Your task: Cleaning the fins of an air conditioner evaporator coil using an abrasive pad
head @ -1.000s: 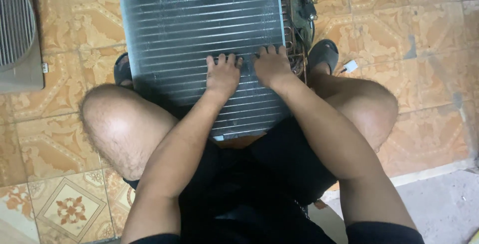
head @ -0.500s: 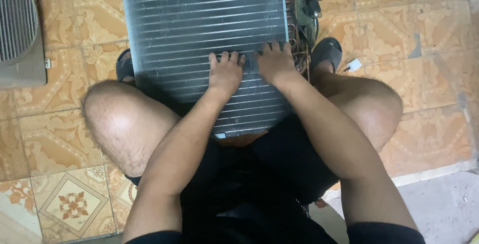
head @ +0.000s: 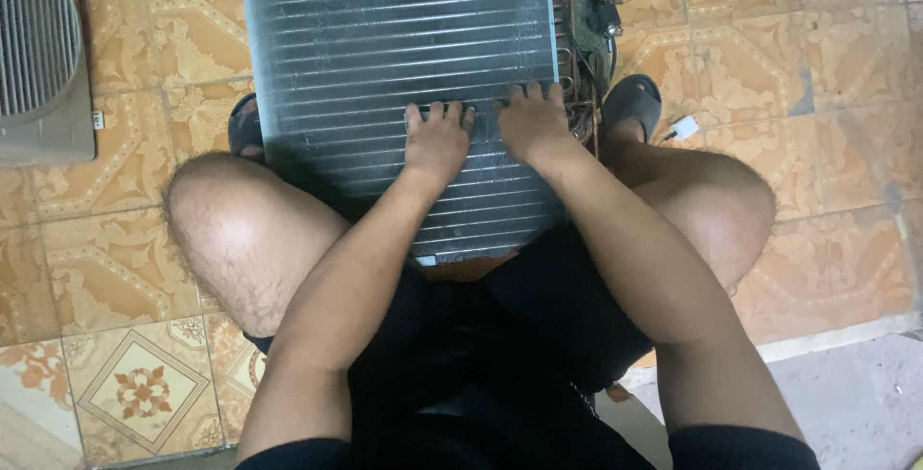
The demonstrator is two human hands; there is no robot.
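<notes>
A grey finned metal coil panel (head: 394, 37), ribbed with horizontal tubes, lies tilted between my knees. My left hand (head: 435, 143) rests palm-down on its fins near the middle, fingers curled onto a rib. My right hand (head: 531, 122) lies beside it, fingertips pressed on the same rib by the panel's right edge. Neither hand holds a tool. Copper tube bends and dark wiring (head: 585, 9) run along the panel's right side.
I am seated low with both knees spread over an orange patterned tile floor (head: 788, 37). A grey fan grille housing (head: 38, 57) stands at the far left. A small white connector (head: 685, 126) lies by my right sandal (head: 630, 100). Grey concrete (head: 856, 403) shows at the lower right.
The view has drifted slightly; both hands stay on the same rib of the panel, with the fingers barely shifted.
</notes>
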